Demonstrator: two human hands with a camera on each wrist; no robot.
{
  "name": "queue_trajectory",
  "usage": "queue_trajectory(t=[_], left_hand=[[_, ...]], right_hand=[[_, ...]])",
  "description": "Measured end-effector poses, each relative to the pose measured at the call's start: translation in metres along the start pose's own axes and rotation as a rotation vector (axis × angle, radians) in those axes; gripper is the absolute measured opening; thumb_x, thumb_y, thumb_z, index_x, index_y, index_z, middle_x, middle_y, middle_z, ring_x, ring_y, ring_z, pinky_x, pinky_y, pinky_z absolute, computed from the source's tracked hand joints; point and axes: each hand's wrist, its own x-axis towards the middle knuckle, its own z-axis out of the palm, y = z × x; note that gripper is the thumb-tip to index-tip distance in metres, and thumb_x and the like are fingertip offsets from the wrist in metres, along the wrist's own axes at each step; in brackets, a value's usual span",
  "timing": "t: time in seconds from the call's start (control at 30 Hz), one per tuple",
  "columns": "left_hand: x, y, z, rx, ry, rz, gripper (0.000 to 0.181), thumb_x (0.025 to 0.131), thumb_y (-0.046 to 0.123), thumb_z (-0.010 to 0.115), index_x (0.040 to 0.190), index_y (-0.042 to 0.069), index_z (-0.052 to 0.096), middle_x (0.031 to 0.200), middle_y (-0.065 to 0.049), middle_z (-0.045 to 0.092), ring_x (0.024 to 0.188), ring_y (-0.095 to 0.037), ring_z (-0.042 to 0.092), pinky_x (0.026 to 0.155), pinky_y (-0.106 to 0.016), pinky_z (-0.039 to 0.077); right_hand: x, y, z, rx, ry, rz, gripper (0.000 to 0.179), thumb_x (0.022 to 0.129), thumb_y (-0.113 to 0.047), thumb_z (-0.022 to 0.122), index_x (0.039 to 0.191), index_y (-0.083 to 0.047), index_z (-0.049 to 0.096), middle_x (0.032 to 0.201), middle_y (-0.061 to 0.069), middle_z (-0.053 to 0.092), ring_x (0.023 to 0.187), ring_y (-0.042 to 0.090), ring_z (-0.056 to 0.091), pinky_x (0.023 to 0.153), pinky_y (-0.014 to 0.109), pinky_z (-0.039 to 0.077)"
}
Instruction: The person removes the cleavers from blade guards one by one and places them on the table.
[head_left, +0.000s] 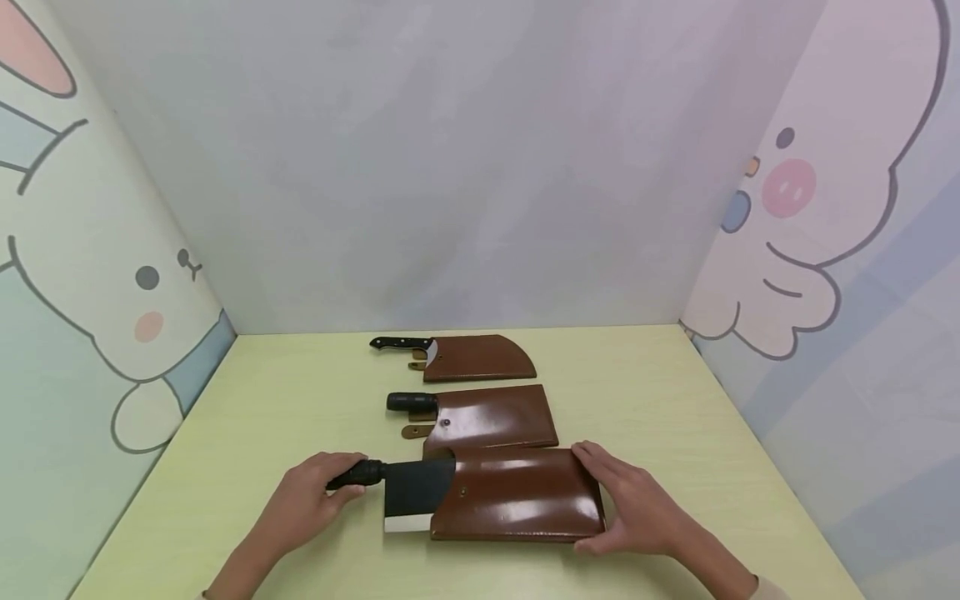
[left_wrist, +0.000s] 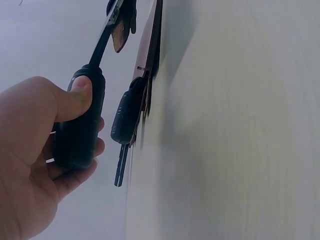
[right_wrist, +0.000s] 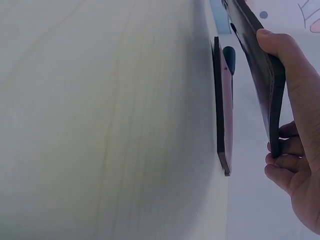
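Note:
A cleaver (head_left: 418,487) with a black handle sits partway inside a glossy brown leather sheath (head_left: 517,496); a strip of dark blade with a pale edge shows between handle and sheath mouth. My left hand (head_left: 311,492) grips the black handle (left_wrist: 80,125), thumb along its side in the left wrist view. At the sheath's closed end, my right hand (head_left: 637,508) holds it by the edges, thumb on the near edge and fingers on the far one. Both wrist views show cleaver and sheath raised off the table. The blade's tip end is hidden in the leather.
Behind lies a second sheathed cleaver (head_left: 495,417) with a black handle, partly overlapped by the held sheath. Farther back is a sheathed knife (head_left: 480,358) with a riveted handle. Walls with cartoon animals enclose the pale yellow table (head_left: 285,383) on three sides.

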Motion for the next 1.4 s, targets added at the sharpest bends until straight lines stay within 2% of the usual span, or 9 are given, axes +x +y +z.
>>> queue_trajectory(t=[0.27,0.53,0.67,0.83,1.1,1.4], left_hand=[[-0.003,-0.003,-0.004,0.012,-0.021,-0.014,0.039,0.082,0.024,0.086,0.118,0.014,0.076,0.112,0.002,0.075,0.099,-0.020,0.070,0.084,-0.044,0.058],[-0.005,-0.009,-0.007,-0.001,-0.003,0.015,0.038,0.082,0.023,0.086,0.118,0.016,0.076,0.110,0.004,0.074,0.096,-0.017,0.070,0.081,-0.041,0.058],[-0.004,-0.012,-0.010,-0.005,-0.004,0.021,0.037,0.082,0.023,0.087,0.117,0.017,0.076,0.108,0.005,0.074,0.093,-0.014,0.069,0.078,-0.039,0.058],[-0.003,-0.014,-0.013,-0.014,-0.025,0.013,0.036,0.082,0.023,0.086,0.117,0.016,0.076,0.108,0.005,0.075,0.092,-0.013,0.069,0.078,-0.038,0.057],[-0.006,-0.018,-0.015,-0.046,-0.057,-0.024,0.036,0.082,0.022,0.086,0.117,0.017,0.077,0.109,0.005,0.075,0.095,-0.018,0.071,0.080,-0.041,0.057],[-0.007,-0.024,-0.018,-0.084,-0.028,-0.006,0.036,0.082,0.022,0.087,0.116,0.016,0.077,0.107,0.005,0.076,0.094,-0.016,0.071,0.078,-0.038,0.057]], right_hand=[[-0.002,0.003,0.000,0.024,0.015,-0.012,0.122,0.059,-0.073,0.087,0.152,-0.005,0.047,0.153,0.009,0.051,0.124,0.029,0.064,0.088,0.044,0.059],[-0.005,0.007,-0.001,0.045,0.016,-0.001,0.121,0.060,-0.072,0.088,0.154,-0.010,0.045,0.154,0.008,0.050,0.126,0.029,0.062,0.089,0.044,0.058],[-0.009,0.010,-0.002,0.048,0.016,0.009,0.120,0.061,-0.071,0.088,0.154,-0.009,0.046,0.152,0.012,0.052,0.125,0.031,0.063,0.087,0.045,0.059],[-0.012,0.012,-0.005,0.069,0.000,0.017,0.118,0.062,-0.070,0.088,0.152,-0.006,0.047,0.150,0.015,0.053,0.126,0.032,0.062,0.088,0.046,0.058],[-0.017,0.014,-0.008,0.043,0.014,0.014,0.118,0.060,-0.071,0.088,0.151,-0.007,0.049,0.150,0.013,0.054,0.125,0.032,0.063,0.088,0.046,0.058],[-0.021,0.018,-0.015,0.051,0.030,0.025,0.119,0.056,-0.067,0.092,0.152,-0.009,0.049,0.149,0.010,0.055,0.126,0.028,0.063,0.088,0.042,0.059]])
